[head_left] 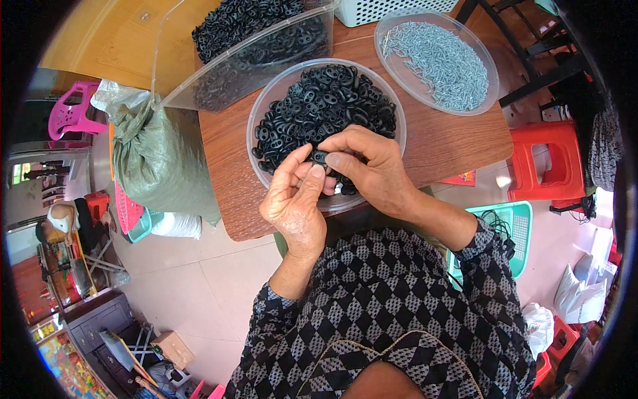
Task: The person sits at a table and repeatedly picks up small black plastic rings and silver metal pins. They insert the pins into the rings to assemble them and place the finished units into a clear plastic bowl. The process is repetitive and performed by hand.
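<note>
A small black plastic piece with two holes (319, 157) is pinched between the fingertips of both hands. My left hand (296, 209) grips it from the left with thumb and fingers. From the other side, my right hand (375, 171) closes its thumb and index finger on the same piece. Both hands are above the near part of a round clear tub (251, 126), heaped with loose black pieces (325, 93) of like shape. Whether a screw sits in the held piece is hidden by my fingers.
Behind the tub, a clear plastic box (176, 76) holds more black pieces. A round shallow tray (493, 83) of silvery screws (438, 63) lies to the right on the wooden table (458, 143). Around it stand a green sack (163, 159), a red stool (545, 189) and a teal basket (522, 246).
</note>
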{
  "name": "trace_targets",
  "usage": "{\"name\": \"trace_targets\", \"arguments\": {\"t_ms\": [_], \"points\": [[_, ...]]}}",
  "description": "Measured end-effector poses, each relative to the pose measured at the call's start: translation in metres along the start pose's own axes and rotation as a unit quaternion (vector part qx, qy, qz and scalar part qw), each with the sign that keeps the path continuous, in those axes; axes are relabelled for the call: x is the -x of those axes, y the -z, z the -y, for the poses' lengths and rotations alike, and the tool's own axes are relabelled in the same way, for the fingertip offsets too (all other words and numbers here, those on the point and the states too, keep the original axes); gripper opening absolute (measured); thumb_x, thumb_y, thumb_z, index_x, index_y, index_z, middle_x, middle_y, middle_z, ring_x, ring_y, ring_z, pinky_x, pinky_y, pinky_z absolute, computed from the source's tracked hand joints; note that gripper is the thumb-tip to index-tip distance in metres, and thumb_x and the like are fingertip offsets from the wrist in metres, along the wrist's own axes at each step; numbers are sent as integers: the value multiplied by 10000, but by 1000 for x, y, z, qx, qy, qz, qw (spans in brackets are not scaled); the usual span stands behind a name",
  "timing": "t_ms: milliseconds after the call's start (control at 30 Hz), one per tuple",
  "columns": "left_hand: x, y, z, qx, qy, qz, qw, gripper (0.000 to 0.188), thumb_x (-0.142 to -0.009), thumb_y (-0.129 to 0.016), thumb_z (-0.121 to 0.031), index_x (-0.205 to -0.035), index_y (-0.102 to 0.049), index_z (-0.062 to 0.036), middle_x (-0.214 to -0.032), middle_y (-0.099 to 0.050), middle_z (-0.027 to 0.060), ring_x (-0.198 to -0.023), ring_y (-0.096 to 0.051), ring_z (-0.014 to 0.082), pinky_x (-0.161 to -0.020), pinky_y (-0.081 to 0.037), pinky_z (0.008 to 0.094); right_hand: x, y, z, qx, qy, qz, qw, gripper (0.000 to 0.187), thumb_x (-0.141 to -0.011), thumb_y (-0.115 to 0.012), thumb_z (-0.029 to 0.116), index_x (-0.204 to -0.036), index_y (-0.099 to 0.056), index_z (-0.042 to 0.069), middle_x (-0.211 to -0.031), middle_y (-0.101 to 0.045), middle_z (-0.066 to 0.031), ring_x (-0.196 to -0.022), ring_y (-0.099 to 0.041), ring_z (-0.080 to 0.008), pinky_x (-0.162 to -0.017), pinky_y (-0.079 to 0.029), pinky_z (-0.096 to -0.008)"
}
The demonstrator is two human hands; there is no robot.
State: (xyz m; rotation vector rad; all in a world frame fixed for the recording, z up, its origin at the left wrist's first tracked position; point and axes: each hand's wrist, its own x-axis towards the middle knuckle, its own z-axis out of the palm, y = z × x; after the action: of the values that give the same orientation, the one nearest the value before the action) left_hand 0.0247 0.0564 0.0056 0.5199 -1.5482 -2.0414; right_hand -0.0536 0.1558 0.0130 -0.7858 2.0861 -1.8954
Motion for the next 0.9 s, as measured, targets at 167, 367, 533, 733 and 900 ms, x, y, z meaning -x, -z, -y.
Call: {"name": "trace_targets", "arguments": {"t_ms": [167,367,533,733,900], "points": [[0,1,1,-2,-5,2,1000,279,-834,-574,53,-1113,-567,49,-808,-617,73,-643,-581,95,-594,-497,201,-1,-1,-6,35,69,-2,997,102,-755,-609,18,-855,-627,9,-740,-571,-78,-705,-546,-205,-647,-437,-322],[-2,-1,2,21,-4,5,1000,267,-842,-575,34,-1109,-574,49,-797,-615,71,-633,-574,103,-584,-489,203,-1,-2,-5,87,121,-17,989,103,-753,-600,23,-852,-628,19,-734,-571,-80,-720,-539,-233,-657,-439,-345],[-2,-2,3,20,6,15,1000,247,-853,-572,14,-1097,-585,50,-813,-623,82,-636,-570,106,-581,-487,208,1,-2,-7,97,129,-15,987,117,-741,-601,15,-857,-618,11,-744,-572,-81,-717,-535,-234,-656,-436,-343],[-2,-1,4,31,2,3,1000,224,-857,-571,10,-1074,-591,62,-831,-626,85,-654,-563,100,-583,-485,206,4,-2,-3,104,94,-7,990,199,-712,-611,4,-911,-598,8,-757,-561,-83,-724,-523,-244,-657,-431,-346],[-2,-2,3,38,-13,-6,999,207,-858,-564,18,-1056,-593,71,-852,-630,89,-665,-561,97,-600,-491,213,6,-3,-5,128,159,-11,979,241,-707,-613,8,-947,-586,7,-798,-551,-94,-741,-512,-254,-652,-429,-351]]}}
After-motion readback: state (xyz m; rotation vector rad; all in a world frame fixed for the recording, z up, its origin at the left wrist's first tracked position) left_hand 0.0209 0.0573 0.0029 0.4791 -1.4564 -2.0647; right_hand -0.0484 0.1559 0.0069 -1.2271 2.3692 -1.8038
